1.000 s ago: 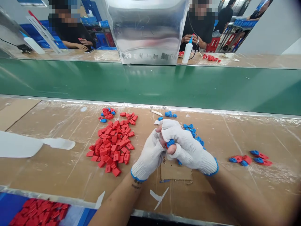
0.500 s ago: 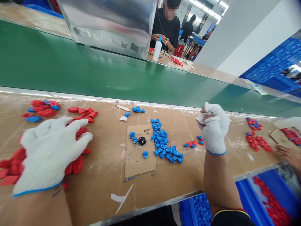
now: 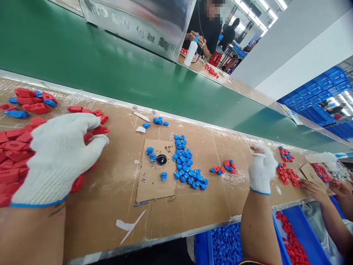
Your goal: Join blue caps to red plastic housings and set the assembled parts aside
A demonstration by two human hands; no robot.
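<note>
My left hand (image 3: 59, 151), in a white knit glove, reaches over a heap of red plastic pieces (image 3: 13, 158) on the left. Its thumb and forefinger are apart, with a red piece (image 3: 100, 130) showing between their tips; no firm grip on it is visible. My right hand (image 3: 261, 167), also gloved, is closed and raised above the right of the table. Its fingers curl inward, and whatever they hold is hidden. Nearest to it lies a small cluster of red-and-blue pieces (image 3: 229, 166). Between my hands is a spread of small blue pieces (image 3: 183, 162).
A cardboard sheet (image 3: 157, 189) carries a black round dish (image 3: 161, 159) and several blue pieces. A green belt (image 3: 124, 73) runs behind the table, with a metal housing (image 3: 138, 22) over it. Blue bins (image 3: 202, 239) stand below the front edge. A co-worker's hand (image 3: 314, 189) is at right.
The view has turned and shifted. My left hand's fingers have drawn in from a wider spread among the red pieces. My right hand stays closed and appears farther right.
</note>
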